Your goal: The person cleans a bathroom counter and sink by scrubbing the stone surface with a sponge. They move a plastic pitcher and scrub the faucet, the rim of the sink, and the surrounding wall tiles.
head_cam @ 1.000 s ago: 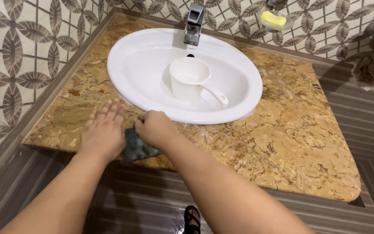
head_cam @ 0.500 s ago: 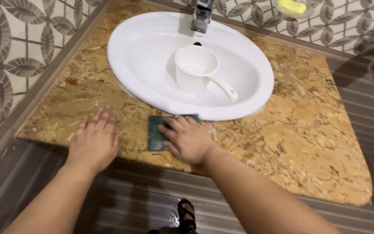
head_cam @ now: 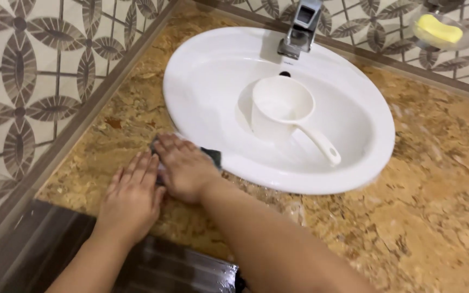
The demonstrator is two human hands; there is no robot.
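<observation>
Pad (head_cam: 211, 155) moved left | right hand (head_cam: 185, 168) flat on it | left hand (head_cam: 133, 194) flat on counter (head_cam: 408, 217)

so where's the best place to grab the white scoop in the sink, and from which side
Probably by its handle. The scoop stands upright in the sink, and its long straight handle juts from the cup toward the front right rim, free of the faucet. Come from the front right and close around the handle's rounded end, since the cup itself is wide and smooth.
</observation>
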